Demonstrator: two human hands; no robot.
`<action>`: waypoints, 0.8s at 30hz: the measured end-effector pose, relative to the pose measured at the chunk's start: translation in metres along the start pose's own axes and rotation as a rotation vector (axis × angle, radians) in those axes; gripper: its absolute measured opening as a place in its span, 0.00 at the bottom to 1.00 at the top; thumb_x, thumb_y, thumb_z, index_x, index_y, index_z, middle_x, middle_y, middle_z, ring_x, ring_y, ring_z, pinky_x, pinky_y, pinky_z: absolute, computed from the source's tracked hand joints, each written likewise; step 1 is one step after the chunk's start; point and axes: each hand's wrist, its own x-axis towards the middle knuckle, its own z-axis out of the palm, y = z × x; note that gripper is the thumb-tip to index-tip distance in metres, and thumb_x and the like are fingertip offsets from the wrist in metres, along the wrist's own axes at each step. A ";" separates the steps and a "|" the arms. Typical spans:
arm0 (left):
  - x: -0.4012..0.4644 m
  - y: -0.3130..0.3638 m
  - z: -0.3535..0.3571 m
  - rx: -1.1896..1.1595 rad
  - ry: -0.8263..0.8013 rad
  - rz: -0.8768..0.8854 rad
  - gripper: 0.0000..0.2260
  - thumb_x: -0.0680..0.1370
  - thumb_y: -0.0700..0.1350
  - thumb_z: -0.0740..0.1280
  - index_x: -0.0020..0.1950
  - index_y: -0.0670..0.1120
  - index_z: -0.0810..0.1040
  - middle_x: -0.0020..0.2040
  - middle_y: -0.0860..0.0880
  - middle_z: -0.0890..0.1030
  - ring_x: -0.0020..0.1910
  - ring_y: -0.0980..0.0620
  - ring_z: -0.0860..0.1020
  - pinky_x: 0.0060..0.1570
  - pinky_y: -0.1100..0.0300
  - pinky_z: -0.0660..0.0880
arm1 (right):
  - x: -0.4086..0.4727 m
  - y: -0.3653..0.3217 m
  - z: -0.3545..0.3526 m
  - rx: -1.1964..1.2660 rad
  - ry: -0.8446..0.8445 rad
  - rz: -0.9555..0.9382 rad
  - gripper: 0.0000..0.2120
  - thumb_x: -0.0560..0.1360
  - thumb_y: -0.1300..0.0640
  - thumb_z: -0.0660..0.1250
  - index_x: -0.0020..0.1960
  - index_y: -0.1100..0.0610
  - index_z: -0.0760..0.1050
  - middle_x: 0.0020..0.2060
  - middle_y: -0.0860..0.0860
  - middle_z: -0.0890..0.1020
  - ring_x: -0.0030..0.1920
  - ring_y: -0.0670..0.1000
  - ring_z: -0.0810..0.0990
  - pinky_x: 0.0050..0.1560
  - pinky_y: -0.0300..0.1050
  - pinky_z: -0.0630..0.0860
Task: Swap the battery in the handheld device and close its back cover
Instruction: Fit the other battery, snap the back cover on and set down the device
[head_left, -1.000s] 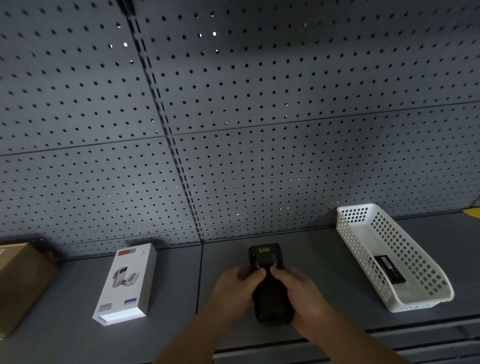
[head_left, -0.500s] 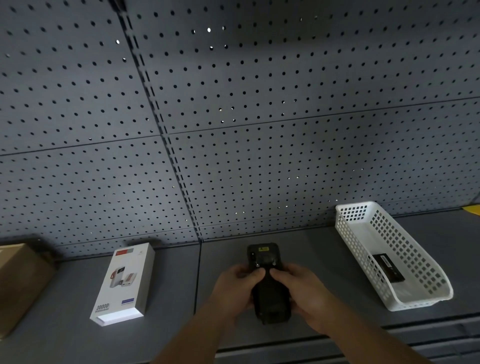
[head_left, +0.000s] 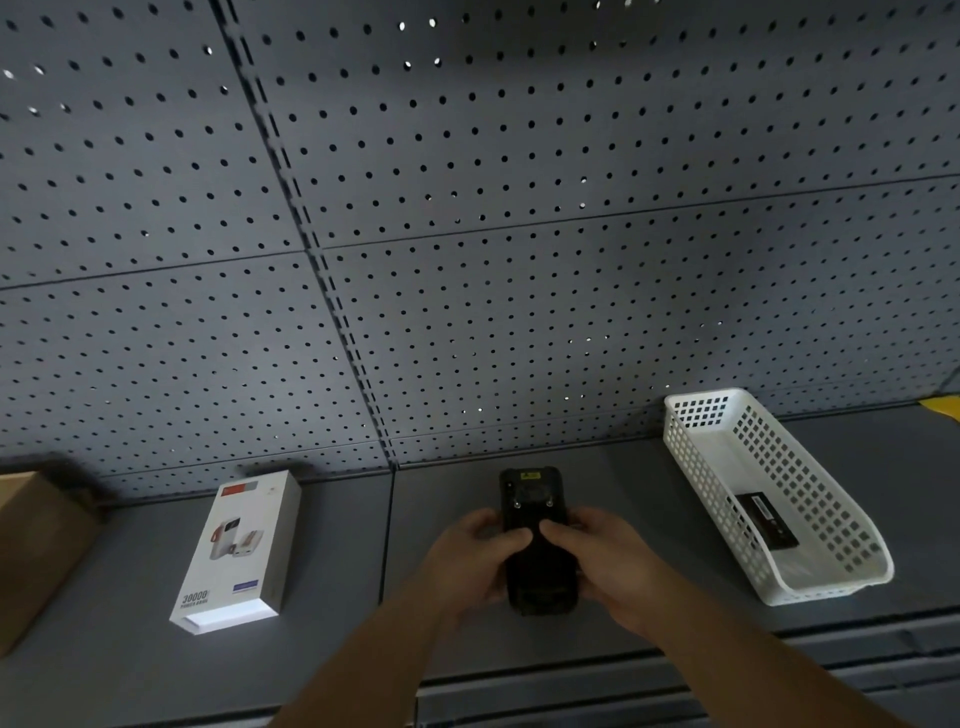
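Both hands — left hand (head_left: 475, 561), right hand (head_left: 602, 566) — grip clamped on handheld device (head_left: 535, 551), near shelf (head_left: 332, 639) front edge; thumbs on back.

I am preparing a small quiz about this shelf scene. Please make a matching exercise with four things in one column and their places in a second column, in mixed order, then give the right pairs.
Things:
1. handheld device
2. battery
3. power bank box
4. cardboard box

Places:
A. at the far left edge of the shelf
B. inside the white basket
C. between the left hand and right hand
D. flat on the shelf, left of the hands

Pairs: 1-C, 2-B, 3-D, 4-A
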 end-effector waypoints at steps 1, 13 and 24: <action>0.000 0.000 0.000 -0.005 -0.001 0.000 0.15 0.77 0.41 0.74 0.62 0.45 0.79 0.58 0.40 0.85 0.55 0.42 0.86 0.59 0.41 0.82 | 0.000 -0.001 -0.001 -0.001 -0.008 0.006 0.08 0.82 0.58 0.69 0.60 0.56 0.83 0.53 0.55 0.90 0.55 0.55 0.89 0.59 0.59 0.85; 0.004 -0.006 -0.001 0.069 0.037 0.056 0.13 0.78 0.41 0.72 0.62 0.39 0.81 0.56 0.40 0.86 0.55 0.45 0.86 0.56 0.51 0.84 | 0.010 0.009 -0.009 0.070 -0.084 0.012 0.12 0.80 0.63 0.71 0.63 0.61 0.83 0.54 0.58 0.90 0.57 0.57 0.89 0.60 0.57 0.84; -0.002 -0.008 -0.005 0.123 0.033 0.110 0.13 0.77 0.37 0.73 0.61 0.41 0.83 0.55 0.42 0.87 0.55 0.46 0.86 0.58 0.50 0.83 | 0.008 0.012 -0.012 0.141 -0.165 0.009 0.17 0.78 0.72 0.69 0.66 0.64 0.80 0.57 0.61 0.89 0.58 0.59 0.88 0.52 0.50 0.86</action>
